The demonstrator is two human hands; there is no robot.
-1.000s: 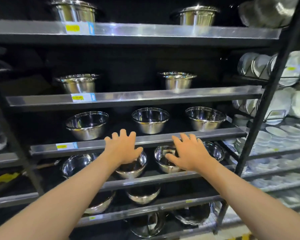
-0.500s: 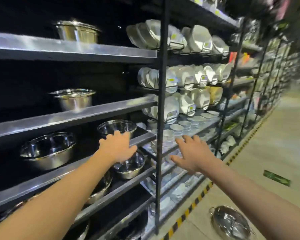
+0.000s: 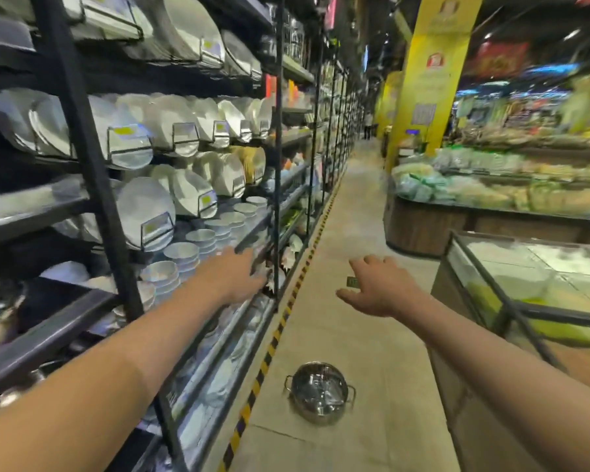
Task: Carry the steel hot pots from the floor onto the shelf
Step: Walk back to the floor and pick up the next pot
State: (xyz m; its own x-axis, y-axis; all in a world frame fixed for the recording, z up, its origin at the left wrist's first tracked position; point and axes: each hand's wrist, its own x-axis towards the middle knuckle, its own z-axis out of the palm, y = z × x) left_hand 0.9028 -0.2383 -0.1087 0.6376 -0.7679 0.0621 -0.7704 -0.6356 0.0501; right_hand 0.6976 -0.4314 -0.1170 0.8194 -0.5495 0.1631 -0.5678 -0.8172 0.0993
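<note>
A steel hot pot with two side handles stands on the beige floor beside the striped strip at the foot of the shelving. My left hand is stretched forward in front of the black shelf, fingers relaxed and holding nothing. My right hand hangs over the aisle, well above and beyond the pot, fingers spread and empty. The shelf bay with the steel bowls is almost out of view at the far left.
White plates and stacked bowls fill the shelving on the left. A glass-topped display case stands close on the right, with produce bins behind it and a yellow pillar. The aisle floor runs ahead between them.
My view has swung right, from the steel-bowl shelves to the aisle. Both hands have left the shelf edge and stay empty. The hot pot on the floor has come fully into view.
</note>
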